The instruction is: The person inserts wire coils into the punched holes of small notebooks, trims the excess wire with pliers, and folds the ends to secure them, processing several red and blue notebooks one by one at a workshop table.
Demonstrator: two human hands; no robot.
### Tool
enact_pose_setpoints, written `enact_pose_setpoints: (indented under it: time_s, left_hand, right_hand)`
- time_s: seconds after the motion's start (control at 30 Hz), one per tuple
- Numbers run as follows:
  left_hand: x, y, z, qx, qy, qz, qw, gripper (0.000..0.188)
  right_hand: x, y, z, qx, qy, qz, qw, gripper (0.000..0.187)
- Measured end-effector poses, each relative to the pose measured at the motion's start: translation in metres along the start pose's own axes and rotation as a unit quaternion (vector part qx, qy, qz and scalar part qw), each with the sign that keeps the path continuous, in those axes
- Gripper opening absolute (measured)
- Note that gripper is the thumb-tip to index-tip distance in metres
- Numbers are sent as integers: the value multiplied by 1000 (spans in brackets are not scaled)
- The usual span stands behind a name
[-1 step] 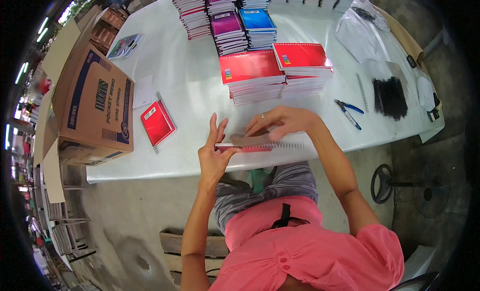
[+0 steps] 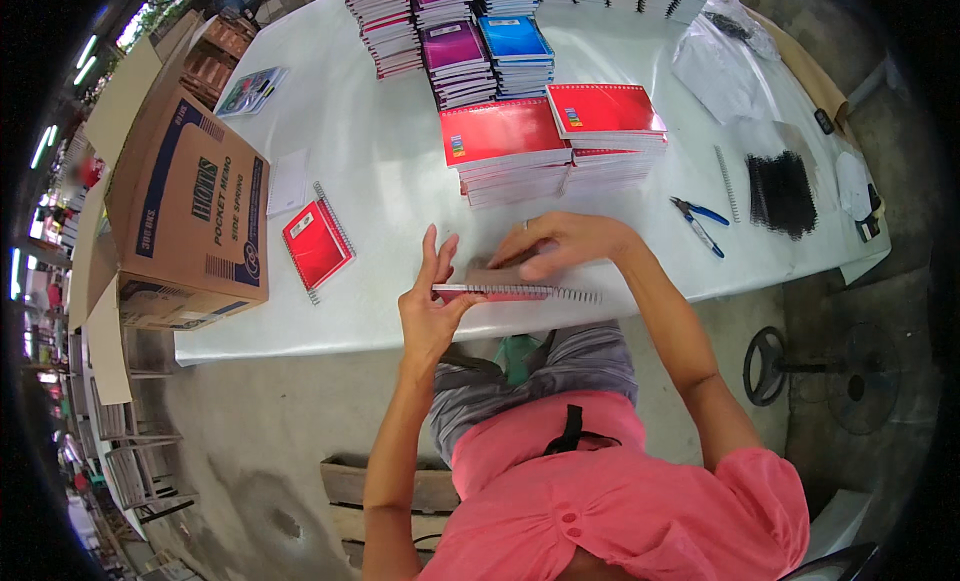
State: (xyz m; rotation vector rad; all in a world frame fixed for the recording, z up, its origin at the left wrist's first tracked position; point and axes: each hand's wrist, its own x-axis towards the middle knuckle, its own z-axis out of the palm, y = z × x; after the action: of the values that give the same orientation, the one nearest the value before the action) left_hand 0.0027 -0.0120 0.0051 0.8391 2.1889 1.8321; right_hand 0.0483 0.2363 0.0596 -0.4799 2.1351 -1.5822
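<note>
My left hand pinches a thin notebook by its left end, thumb below, two fingers raised. The notebook stands nearly edge-on over the table's near edge, its reddish cover facing me. A wire coil runs along its upper edge and sticks out past the right end. My right hand reaches over from behind, fingers stretched toward the coil and a gap between thumb and fingers. Its fingertips are close to a brownish flat surface behind the coil; whether they touch is unclear. A finished-looking red spiral notebook lies left.
Beyond my hands stand red notebook stacks, with purple and blue ones behind. A cardboard box is at left. Blue-handled pliers, a loose coil and a black coil pile lie right.
The coil's free end reaches slightly less far past the notebook. My right thumb and fingers have shifted a little left, while my left hand keeps its grip.
</note>
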Motion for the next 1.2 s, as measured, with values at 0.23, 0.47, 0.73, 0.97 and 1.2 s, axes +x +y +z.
enact_pose_setpoints:
  time_s: [0.23, 0.47, 0.73, 0.97, 1.2]
  left_hand:
    - [-4, -7, 5, -69, -20, 9, 997, 104]
    - [-8, -6, 1, -101, -31, -31, 994, 101]
    - [-9, -14, -11, -174, -78, -61, 980, 81]
    - [9, 15, -42, -56, -57, -104, 991, 35]
    - [-10, 17, -31, 252, -49, 101, 961, 53]
  right_hand:
    - [1, 7, 2, -22, 4, -14, 1000, 59]
    - [5, 4, 4, 1, -3, -29, 1000, 54]
    - [-3, -5, 2, -57, 35, -3, 998, 47]
    - [-79, 38, -2, -167, 314, 20, 935, 48]
    - [-141, 72, 15, -416, 485, 81, 765, 60]
